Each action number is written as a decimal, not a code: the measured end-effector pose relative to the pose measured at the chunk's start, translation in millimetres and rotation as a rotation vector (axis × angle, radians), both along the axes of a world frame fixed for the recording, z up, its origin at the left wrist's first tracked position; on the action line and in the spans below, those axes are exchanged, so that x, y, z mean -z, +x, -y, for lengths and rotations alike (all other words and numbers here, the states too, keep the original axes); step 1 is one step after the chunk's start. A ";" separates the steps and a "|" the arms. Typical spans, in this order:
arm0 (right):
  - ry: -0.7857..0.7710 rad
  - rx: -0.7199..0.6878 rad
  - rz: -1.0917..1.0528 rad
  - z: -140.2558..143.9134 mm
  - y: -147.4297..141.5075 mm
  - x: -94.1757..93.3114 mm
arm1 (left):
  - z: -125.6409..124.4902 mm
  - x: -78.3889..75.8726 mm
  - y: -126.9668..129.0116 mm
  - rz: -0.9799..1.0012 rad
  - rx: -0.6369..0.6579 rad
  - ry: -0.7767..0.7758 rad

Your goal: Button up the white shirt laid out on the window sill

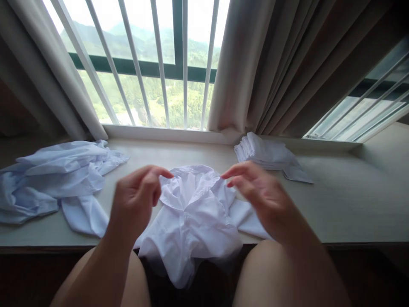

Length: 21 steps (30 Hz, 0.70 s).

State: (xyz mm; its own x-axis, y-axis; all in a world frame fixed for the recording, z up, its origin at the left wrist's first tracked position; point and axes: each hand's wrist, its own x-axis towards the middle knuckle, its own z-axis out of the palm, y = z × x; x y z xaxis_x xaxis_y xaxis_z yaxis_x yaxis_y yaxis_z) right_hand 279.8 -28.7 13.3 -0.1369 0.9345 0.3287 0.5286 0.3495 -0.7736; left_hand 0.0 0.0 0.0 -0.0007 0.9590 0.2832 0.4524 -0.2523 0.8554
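A white shirt (pixel 200 213) lies in front of me on the windowsill, with its collar toward the window and its lower part hanging over the front edge. At the collar's left side is my left hand (pixel 136 194), index finger stretched out with its tip at the cloth and the other fingers bent. My right hand (pixel 258 187) is over the right side, its index fingertip at the collar edge and its thumb apart from it. Neither hand visibly grips the fabric. One sleeve spreads right, partly behind my right forearm.
A loose heap of white clothes (pixel 67 175) lies at the left of the pale sill (pixel 345 204). Folded white cloths (pixel 268 153) are stacked at the back right. Behind stand a barred window (pixel 143 85) and grey curtains (pixel 249 64). My knees are below the edge.
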 end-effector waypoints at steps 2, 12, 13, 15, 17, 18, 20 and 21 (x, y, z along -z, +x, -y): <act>-0.213 -0.065 0.324 -8.4 -8.0 24.7 | -16.2 19.3 12.8 -0.336 0.195 -0.242; -0.488 -0.154 0.979 0.0 -28.0 170.4 | 17.0 147.4 36.6 -1.205 0.466 -0.356; -0.469 -0.146 0.988 1.1 -28.7 174.9 | 21.2 152.5 38.9 -1.224 0.470 -0.335; -0.456 -0.136 0.992 2.0 -29.4 179.4 | 25.0 158.8 38.9 -1.211 0.438 -0.326; -0.461 -0.129 0.981 1.2 -27.7 180.1 | 23.6 161.4 32.8 -1.177 0.385 -0.332; -0.465 -0.124 0.975 0.5 -25.5 179.6 | 21.7 161.9 28.1 -1.158 0.355 -0.342; -0.475 -0.114 0.966 -1.4 -18.6 177.2 | 17.3 162.0 17.2 -1.141 0.304 -0.371; -0.481 -0.113 0.965 -2.4 -14.3 175.5 | 15.1 161.8 11.8 -1.133 0.282 -0.386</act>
